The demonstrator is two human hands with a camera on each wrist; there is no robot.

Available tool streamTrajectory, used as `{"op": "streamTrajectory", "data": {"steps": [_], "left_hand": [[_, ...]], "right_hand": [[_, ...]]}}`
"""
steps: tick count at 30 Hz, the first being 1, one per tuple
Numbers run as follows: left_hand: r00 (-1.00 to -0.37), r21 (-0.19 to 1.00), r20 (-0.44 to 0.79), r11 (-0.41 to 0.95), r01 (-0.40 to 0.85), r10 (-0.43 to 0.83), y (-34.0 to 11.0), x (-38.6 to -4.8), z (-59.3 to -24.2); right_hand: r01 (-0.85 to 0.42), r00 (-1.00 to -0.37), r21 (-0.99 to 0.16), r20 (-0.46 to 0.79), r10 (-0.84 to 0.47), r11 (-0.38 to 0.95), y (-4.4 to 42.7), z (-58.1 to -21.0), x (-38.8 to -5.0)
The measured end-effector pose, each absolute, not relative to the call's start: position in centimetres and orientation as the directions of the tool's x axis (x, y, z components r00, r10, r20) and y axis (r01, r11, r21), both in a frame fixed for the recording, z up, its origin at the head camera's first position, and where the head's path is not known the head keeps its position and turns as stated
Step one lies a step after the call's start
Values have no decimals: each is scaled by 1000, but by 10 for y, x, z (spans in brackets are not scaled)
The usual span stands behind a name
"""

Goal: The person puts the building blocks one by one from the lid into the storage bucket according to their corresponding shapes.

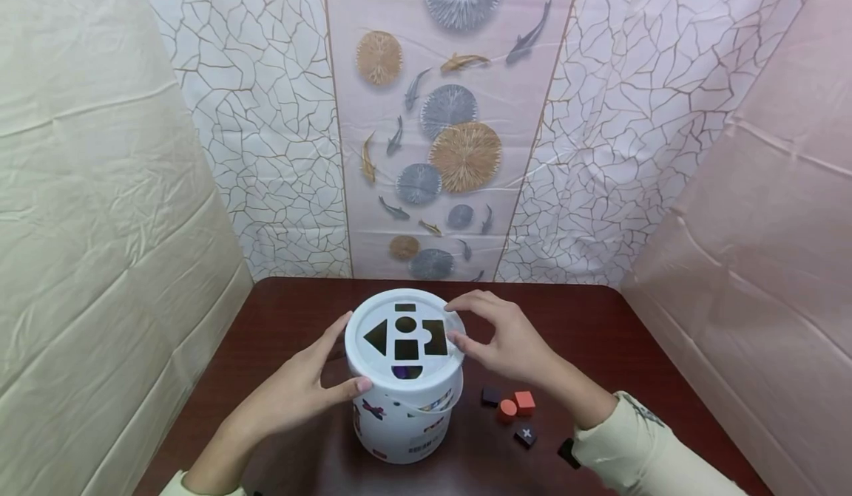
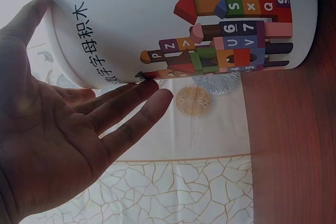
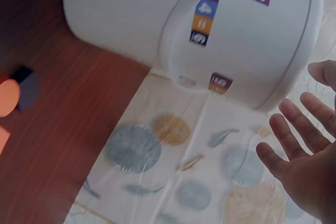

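Note:
A white bucket (image 1: 399, 429) stands upright with a white shape-sorter lid (image 1: 384, 305) on top, cut with a triangle, a circle, rectangles, a half circle and a notched shape. My left hand (image 1: 293, 389) spans the bucket's left side, its thumb at the front of the rim and its long fingers nearly straight. In the left wrist view those fingers (image 2: 131, 129) touch or lie close to the printed wall. At the lid's right edge is my right hand (image 1: 512, 341), thumb and forefinger apart near the notched hole. The right wrist view shows its other fingers loosely spread, holding nothing.
Right of the bucket lie an orange cylinder (image 1: 506, 410), an orange cube (image 1: 524, 403), a dark block (image 1: 491, 396) and a dark block with a white plus (image 1: 525, 435). A black piece (image 1: 569, 452) is partly behind the right sleeve. Cloth walls surround the brown table (image 1: 286, 307).

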State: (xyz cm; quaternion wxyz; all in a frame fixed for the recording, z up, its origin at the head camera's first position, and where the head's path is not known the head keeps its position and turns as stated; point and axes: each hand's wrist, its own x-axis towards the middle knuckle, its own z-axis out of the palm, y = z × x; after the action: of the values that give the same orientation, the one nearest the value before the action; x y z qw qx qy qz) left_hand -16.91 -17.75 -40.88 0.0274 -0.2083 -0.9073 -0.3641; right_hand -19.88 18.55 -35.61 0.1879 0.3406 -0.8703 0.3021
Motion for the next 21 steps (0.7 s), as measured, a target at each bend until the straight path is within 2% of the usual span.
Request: {"op": "streamTrajectory", "data": {"steps": [11, 21], "left_hand": [[-913, 649, 198, 650, 395, 357, -177, -169, -409], [-913, 650, 197, 650, 394, 357, -177, -169, -410]], "right_hand": [[-670, -720, -378, 538, -437, 639, 223, -379, -201], [-591, -786, -394, 479, -391, 704, 245, -401, -196]]}}
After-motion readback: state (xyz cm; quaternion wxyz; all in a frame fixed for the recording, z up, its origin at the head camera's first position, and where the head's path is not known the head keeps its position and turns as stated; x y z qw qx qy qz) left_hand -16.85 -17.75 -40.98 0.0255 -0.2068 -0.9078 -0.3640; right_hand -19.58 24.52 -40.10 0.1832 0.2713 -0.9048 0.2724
